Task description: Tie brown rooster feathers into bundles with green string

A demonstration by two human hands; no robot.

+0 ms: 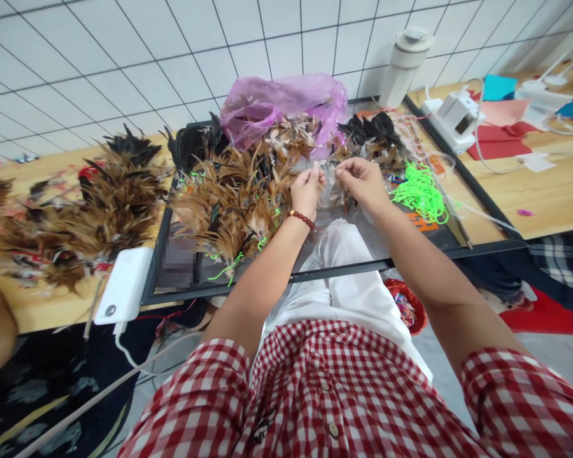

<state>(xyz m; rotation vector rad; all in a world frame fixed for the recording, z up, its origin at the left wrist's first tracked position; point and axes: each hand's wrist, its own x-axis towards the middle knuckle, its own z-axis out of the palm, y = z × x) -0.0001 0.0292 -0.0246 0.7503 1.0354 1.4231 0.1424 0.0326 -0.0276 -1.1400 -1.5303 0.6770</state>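
My left hand (309,189), with a beaded bracelet (301,219) at its wrist, is closed in a pinch over the black-framed tray (344,272). What it pinches is too small to make out. Close on its right, my right hand (364,180) has thumb and forefinger pressed together, and anything between them is too small to tell. Brown feather bundles (233,191) with green ties lie left of my left hand. Bright green cords (421,193) are heaped right of my right hand. Black feathers (372,129) lie behind it.
A pink plastic bag (286,95) lies at the back, with a white bottle (405,67) to its right. More feathers (119,203) and a white power bank (125,285) are at left. A power strip (451,121) and red cloth (499,140) are at right.
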